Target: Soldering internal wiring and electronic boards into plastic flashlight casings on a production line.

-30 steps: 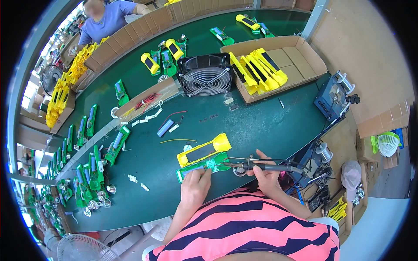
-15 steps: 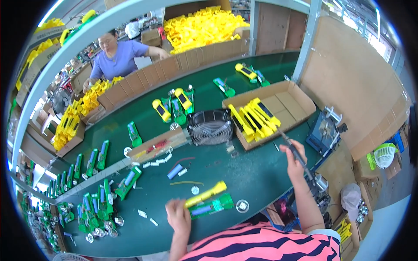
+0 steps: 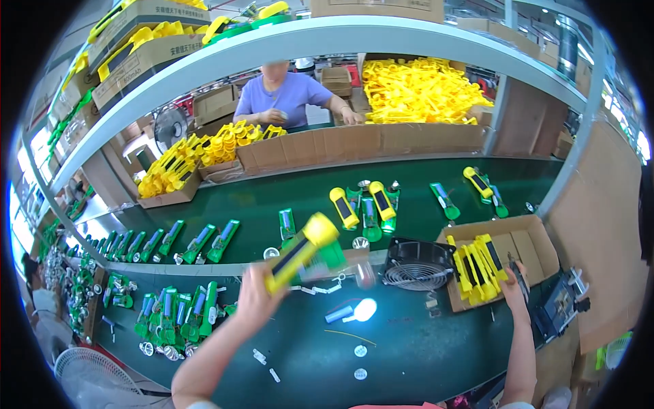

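1. Green units (image 3: pixel 178 315) with blue cells crowd the left of the table (image 3: pixel 429 361);
2. the left hand (image 3: pixel 253 294) is closed round a yellow casing (image 3: pixel 298 259), raised over the table, a blurred green piece (image 3: pixel 332 255) beside it;
3. tabletop spreads from a blue cell (image 3: pixel 337 315) to the near edge;
4. a black fan (image 3: pixel 419 264) stands just left of the carton (image 3: pixel 523 240);
5. the right hand (image 3: pixel 513 288), at the carton's right rim, curls round a dark-handled tool (image 3: pixel 523 281).
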`<act>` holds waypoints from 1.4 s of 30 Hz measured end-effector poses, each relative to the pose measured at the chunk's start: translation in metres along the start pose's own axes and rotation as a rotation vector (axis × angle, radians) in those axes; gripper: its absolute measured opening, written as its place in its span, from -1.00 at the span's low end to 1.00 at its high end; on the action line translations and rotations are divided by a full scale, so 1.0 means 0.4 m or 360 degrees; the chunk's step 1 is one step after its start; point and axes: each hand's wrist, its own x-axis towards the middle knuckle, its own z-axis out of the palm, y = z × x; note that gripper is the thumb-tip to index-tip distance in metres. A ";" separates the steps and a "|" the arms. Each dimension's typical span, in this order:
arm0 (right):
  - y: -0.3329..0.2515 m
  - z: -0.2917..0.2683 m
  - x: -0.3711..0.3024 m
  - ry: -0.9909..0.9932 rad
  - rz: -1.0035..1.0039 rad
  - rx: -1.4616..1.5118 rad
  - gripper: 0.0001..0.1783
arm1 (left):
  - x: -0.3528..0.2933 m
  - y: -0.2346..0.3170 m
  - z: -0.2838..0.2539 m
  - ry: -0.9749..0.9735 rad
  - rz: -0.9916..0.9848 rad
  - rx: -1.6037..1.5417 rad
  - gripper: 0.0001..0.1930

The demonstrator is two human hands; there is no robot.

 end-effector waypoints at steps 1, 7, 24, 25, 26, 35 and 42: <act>0.003 0.007 0.004 -0.0008 0.0080 0.0081 -0.32 | 0.065 -0.071 0.021 0.0043 -0.0163 0.0003 -0.52; 0.008 0.026 0.015 -0.0117 0.0167 -0.0134 -0.25 | 0.196 -0.471 0.205 0.0127 -0.0732 0.0155 -0.50; -0.080 0.009 0.041 0.0169 0.0144 0.0089 -0.38 | 0.234 -0.785 0.198 -0.0296 -0.0883 0.0802 -0.49; -0.097 0.001 0.040 0.0235 0.0098 0.0055 -0.38 | 0.235 -0.757 0.176 -0.0314 -0.0781 0.0775 -0.46; -0.108 -0.008 0.037 0.0299 0.0047 0.0024 -0.38 | 0.226 -0.802 0.187 -0.0301 -0.0677 0.0742 -0.38; -0.218 -0.067 -0.245 0.0227 -0.0002 0.0514 -0.53 | 0.201 -0.339 -0.178 0.0312 -0.0200 0.0387 -0.56; -0.288 0.013 -0.448 -0.0503 -0.0195 0.0283 -0.60 | -0.065 0.116 -0.211 0.0066 -0.0735 -0.0520 -0.85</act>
